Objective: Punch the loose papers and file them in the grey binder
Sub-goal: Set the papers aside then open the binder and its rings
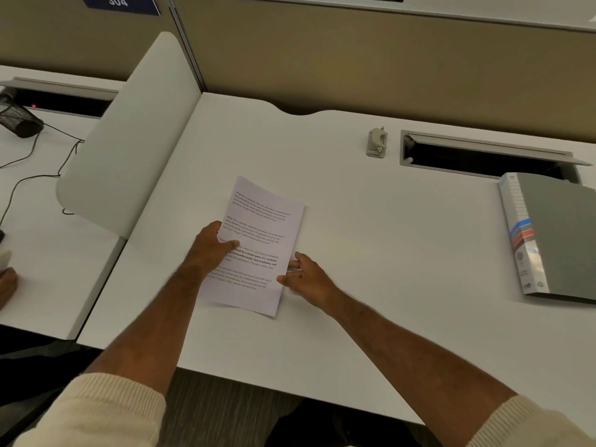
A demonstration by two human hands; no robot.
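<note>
The loose papers [256, 243] lie near the middle of the white bench [371, 237], turned so their long edges run slantwise, the far corner pointing away and a little to the left. The left hand [211, 248] holds their left edge about halfway along: the thumb lies on top over the printed text, while the fingers curl at the edge, and whether they reach under the sheet cannot be told. The right hand [308, 277] is at the lower right edge with its fingers loosely spread, fingertips touching or just meeting the paper's border; it is not closed on anything (the palm rests off the sheet, on the bench).

The hole punch [376, 142], small and beige, stands well apart from both hands, towards the far right of the bench, just beside the left end of an open cable slot [483, 156]. The grey binder [558, 237] lies closed at the right edge of the bench, its labelled spine facing the papers, nearer than the slot and well clear of the right hand.

A curved white divider [129, 133] stands to the left of the papers.
</note>
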